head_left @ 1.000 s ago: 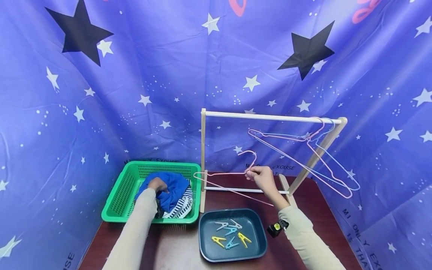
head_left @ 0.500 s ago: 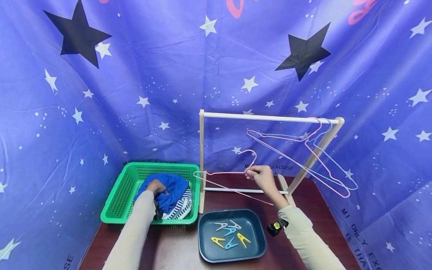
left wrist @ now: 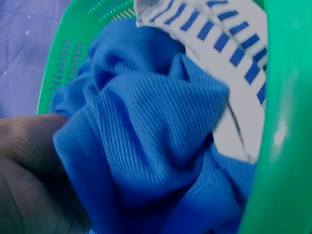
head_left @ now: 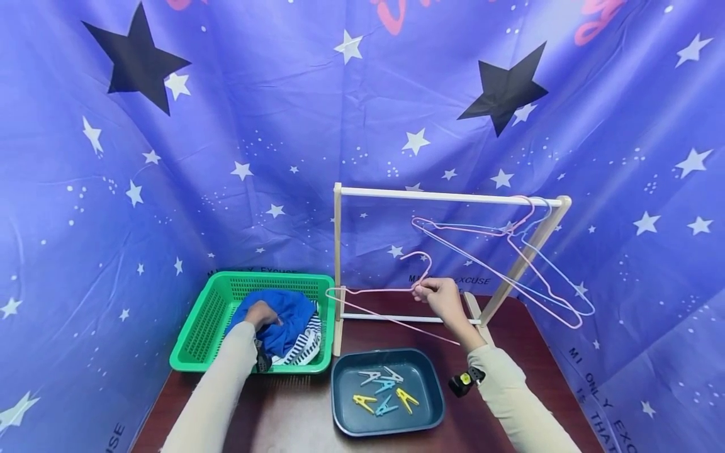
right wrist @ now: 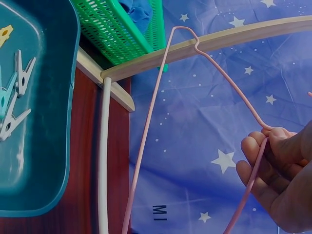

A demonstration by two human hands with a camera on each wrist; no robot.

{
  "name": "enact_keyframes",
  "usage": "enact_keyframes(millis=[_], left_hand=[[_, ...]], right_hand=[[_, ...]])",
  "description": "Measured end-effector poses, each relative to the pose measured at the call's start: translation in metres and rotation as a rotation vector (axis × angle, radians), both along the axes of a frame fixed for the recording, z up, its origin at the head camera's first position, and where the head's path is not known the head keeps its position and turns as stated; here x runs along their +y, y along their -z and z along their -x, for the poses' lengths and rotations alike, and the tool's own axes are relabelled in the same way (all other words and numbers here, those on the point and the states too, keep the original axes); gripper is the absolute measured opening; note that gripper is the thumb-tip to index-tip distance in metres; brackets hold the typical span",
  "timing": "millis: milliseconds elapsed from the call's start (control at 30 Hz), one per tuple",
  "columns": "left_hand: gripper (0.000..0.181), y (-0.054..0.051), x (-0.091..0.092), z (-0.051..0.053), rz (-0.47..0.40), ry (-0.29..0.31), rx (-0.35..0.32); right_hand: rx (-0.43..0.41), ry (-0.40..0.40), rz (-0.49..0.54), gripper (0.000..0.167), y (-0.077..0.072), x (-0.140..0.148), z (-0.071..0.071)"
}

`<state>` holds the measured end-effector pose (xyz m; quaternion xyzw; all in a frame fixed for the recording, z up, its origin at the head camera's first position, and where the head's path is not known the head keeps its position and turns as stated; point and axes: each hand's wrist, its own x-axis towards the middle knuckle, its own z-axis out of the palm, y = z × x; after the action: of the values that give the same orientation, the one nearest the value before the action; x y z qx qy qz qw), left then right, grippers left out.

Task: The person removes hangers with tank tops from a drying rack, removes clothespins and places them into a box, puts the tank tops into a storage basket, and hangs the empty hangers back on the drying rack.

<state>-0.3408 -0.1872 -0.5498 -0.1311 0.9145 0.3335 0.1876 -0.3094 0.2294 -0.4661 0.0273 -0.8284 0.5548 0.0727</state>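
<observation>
My left hand (head_left: 262, 313) reaches down into the green plastic basket (head_left: 180, 352) and grips a crumpled blue ribbed garment (left wrist: 151, 122). Folds of the cloth hide most of its fingers in the left wrist view. Beside the blue cloth lies a white garment with dark blue stripes (left wrist: 234, 44). On the other side, my right hand (head_left: 442, 297) pinches a pink wire hanger (right wrist: 155, 97) at the neck, just below the hook. This hanger is held in the air in front of the wooden rack, its hook pointing up and apart from the top bar.
A small wooden rack with a white top bar (head_left: 419, 194) stands on the dark red table (head_left: 294, 409). Another pink hanger (head_left: 476, 256) and a blue hanger (head_left: 557, 267) hang at its right end. In front, a dark blue tray (head_left: 391, 432) holds several clothespins (head_left: 408, 400).
Both hands stay nearly still, the left on the blue garment and the right on the pink hanger. The head view shifts slightly.
</observation>
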Motion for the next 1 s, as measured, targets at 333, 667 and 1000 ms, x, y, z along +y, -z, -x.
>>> enact_keyframes(millis=[333, 667, 1000], left_hand=[[0.013, -0.036, 0.022, -0.007, 0.159, -0.024, 0.158], [0.008, -0.068, 0.079, -0.008, 0.024, -0.040, 0.314], [0.026, -0.056, 0.117, -0.017, -0.337, -0.087, 0.043]], right_hand=[[0.011, -0.008, 0.006, 0.014, -0.007, 0.006, -0.003], [0.023, 0.001, -0.020, 0.014, -0.015, 0.012, -0.009], [0.018, 0.026, 0.005, 0.014, -0.017, 0.018, -0.012]])
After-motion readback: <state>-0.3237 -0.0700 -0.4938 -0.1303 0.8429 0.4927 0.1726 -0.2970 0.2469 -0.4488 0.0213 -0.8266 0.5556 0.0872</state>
